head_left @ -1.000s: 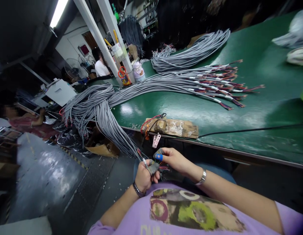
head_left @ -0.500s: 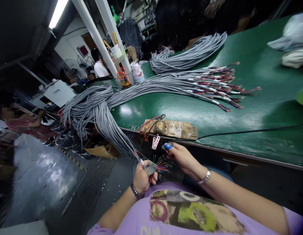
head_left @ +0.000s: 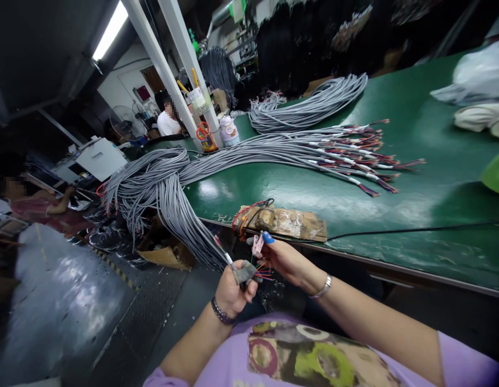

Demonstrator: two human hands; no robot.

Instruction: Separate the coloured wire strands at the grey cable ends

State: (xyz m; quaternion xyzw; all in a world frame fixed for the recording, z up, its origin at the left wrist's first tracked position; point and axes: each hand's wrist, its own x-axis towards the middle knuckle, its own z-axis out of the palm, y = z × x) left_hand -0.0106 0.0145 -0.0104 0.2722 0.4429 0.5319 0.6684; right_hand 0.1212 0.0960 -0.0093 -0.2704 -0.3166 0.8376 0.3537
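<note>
My left hand (head_left: 233,285) is closed round the end of a grey cable (head_left: 228,258), with worn grey covers on the thumb and a finger. Thin coloured wires (head_left: 263,274) fan out from it to the right. My right hand (head_left: 287,260), with a blue wrap on the thumb, closes at a pink clothespin (head_left: 257,245) by the table edge. The thumb is on its right side, and a grey-covered fingertip shows on its left. Behind the clothespin lies a wooden board (head_left: 298,224) with red and black leads. Whether a wire is in the clothespin's jaws is hidden.
Grey cable bundles (head_left: 249,153) lie along the green table (head_left: 414,209), some hanging over its left edge. A coiled bundle (head_left: 309,105), a lilac bottle (head_left: 229,131) and plastic bags (head_left: 479,72) are farther back. A black cord (head_left: 386,232) crosses the right side. Two people are at the left.
My right hand has moved left to the pink clothespin and its fingers are now around it. My left hand stays closed on the cable. The camera view has tilted slightly up.
</note>
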